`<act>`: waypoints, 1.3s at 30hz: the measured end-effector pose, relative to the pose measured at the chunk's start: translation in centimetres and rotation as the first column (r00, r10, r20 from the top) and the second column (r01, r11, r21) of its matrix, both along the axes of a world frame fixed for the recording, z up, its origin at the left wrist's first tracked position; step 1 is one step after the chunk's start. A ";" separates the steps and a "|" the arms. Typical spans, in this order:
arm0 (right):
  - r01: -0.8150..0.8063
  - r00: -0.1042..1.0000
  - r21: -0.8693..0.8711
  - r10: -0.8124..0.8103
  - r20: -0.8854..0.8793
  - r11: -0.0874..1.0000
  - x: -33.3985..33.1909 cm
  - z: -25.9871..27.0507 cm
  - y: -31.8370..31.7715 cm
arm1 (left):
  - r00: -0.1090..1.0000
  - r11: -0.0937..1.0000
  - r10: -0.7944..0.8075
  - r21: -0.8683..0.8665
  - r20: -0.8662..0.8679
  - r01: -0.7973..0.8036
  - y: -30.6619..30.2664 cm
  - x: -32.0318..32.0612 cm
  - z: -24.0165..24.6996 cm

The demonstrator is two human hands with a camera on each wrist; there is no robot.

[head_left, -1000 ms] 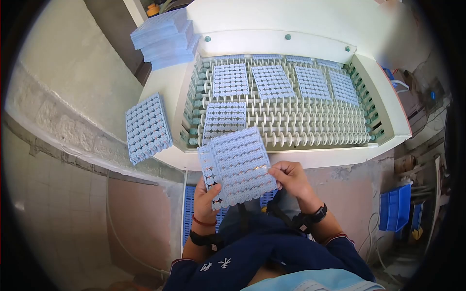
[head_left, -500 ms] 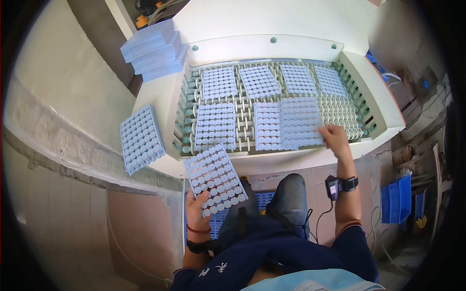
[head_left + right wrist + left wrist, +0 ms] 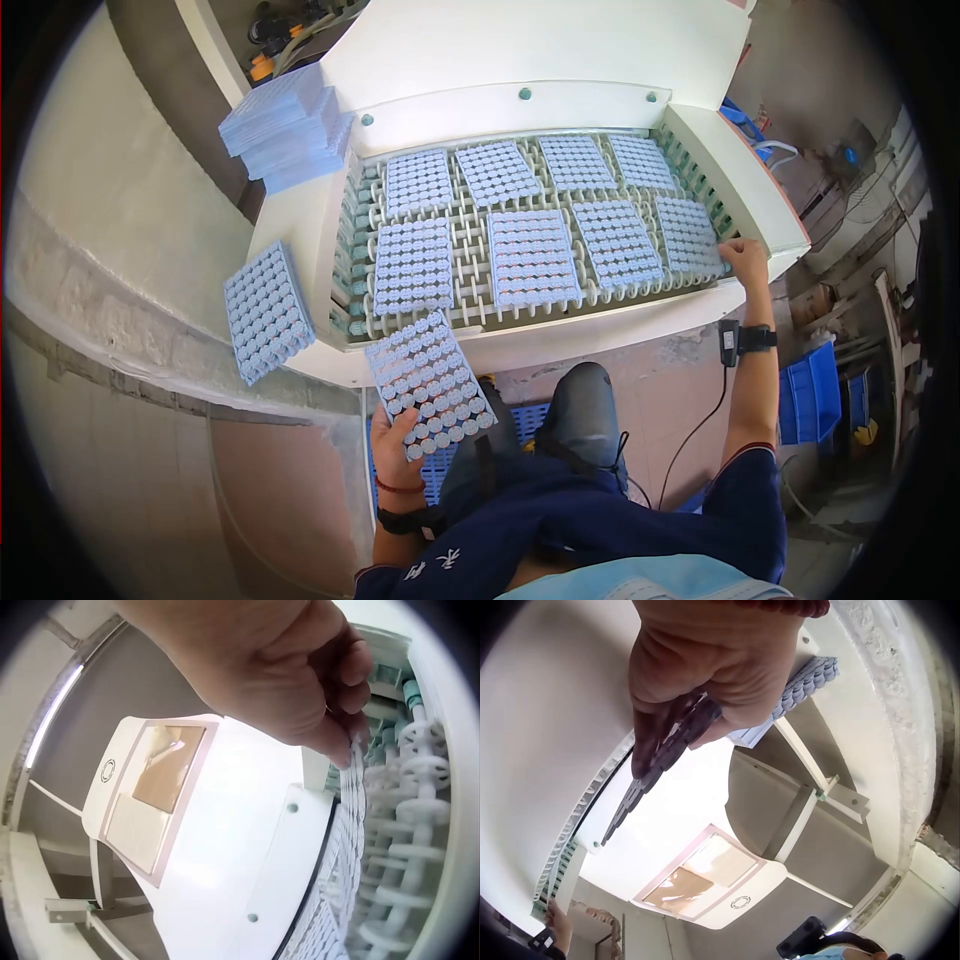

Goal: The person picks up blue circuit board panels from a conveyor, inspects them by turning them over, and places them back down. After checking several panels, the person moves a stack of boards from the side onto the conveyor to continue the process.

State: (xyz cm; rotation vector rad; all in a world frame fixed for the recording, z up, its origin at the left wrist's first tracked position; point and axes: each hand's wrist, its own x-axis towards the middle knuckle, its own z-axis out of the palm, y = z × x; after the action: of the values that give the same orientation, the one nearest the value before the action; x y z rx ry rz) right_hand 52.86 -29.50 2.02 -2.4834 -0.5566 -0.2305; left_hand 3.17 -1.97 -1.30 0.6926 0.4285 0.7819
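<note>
My left hand (image 3: 393,440) grips a light-blue circuit board panel (image 3: 430,380) made up of small round boards, its thumb over the near left corner. In the left wrist view this panel (image 3: 667,754) shows edge-on between thumb and fingers. Far to the right, my right hand (image 3: 745,260) pinches the outer edge of another such panel (image 3: 688,232) at the right end of the front row on the rollers. The right wrist view shows that panel (image 3: 352,795) held at its edge by thumb and fingertips, close over the white roller wheels (image 3: 420,810).
A white machine's roller conveyor (image 3: 468,250) carries two rows of similar panels. At its left, one panel (image 3: 268,312) leans on the machine's frame (image 3: 310,230), with a stack of panels (image 3: 285,130) behind. A blue bin (image 3: 812,395) stands low at right; a cable (image 3: 705,430) hangs from my right wrist.
My right hand has left the held panels and moved forward and right over the rollers. Three more panels now lie in the front row. The left hand keeps its panel in front of the machine.
</note>
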 end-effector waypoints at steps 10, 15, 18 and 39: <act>-0.573 0.804 0.064 0.545 0.236 0.817 -14.4 0.5 13.1 | 0.999 1.000 -0.008 0.016 -0.032 0.009 -0.7 0.6 -0.2; -0.719 0.620 -0.114 0.707 0.341 0.685 -17.3 -0.2 17.9 | 0.998 0.998 0.059 -0.004 -0.022 -0.059 -1.2 -0.1 1.1; -0.758 0.572 -0.175 0.769 0.286 0.628 -17.5 -0.6 18.7 | 0.999 0.999 0.045 0.003 -0.003 -0.045 -0.9 -0.5 1.0; -0.633 0.451 -0.051 0.423 0.786 0.772 -17.8 4.3 19.6 | 0.986 0.978 -0.082 -0.176 0.146 0.108 -0.1 -0.6 -0.7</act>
State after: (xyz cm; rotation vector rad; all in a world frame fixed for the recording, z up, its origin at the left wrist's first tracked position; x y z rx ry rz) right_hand 35.09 -9.93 6.33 -1.7155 -1.5332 -1.0591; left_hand 2.60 -2.11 -2.01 0.4798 0.3344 0.6852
